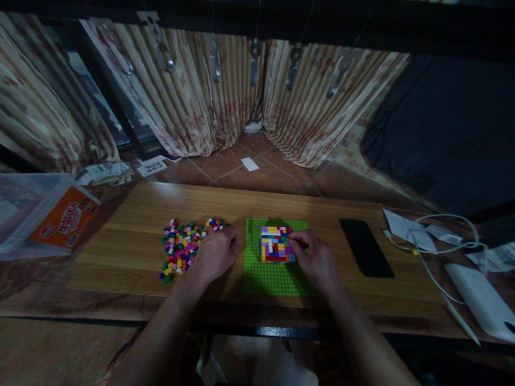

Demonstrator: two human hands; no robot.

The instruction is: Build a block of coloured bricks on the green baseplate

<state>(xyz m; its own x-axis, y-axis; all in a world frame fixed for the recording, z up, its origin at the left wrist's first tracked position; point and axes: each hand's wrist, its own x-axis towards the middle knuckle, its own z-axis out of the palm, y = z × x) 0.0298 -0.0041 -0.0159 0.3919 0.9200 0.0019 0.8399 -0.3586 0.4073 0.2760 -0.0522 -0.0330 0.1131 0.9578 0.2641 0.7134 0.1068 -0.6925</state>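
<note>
A square block of multicoloured toy bricks [275, 247] is built up on a green studded baseplate [261, 281]. My right hand [316, 257] reaches in from the right, its thumb and fingers pinched at the block's upper right edge. Whatever lies between those fingertips is too small to make out. Left of the baseplate, my left hand [219, 252] hovers beside a pile of loose toy bricks [181, 244] and covers part of it. Its fingers are curled together, and their tips are mostly hidden from me.
A black phone [366, 247] lies on the wooden table [120, 236] to the right. Beyond it are a white cable [442, 246], papers [408, 228] and a white device [480, 300]. At far left stands a clear plastic box [24, 214] with an orange label.
</note>
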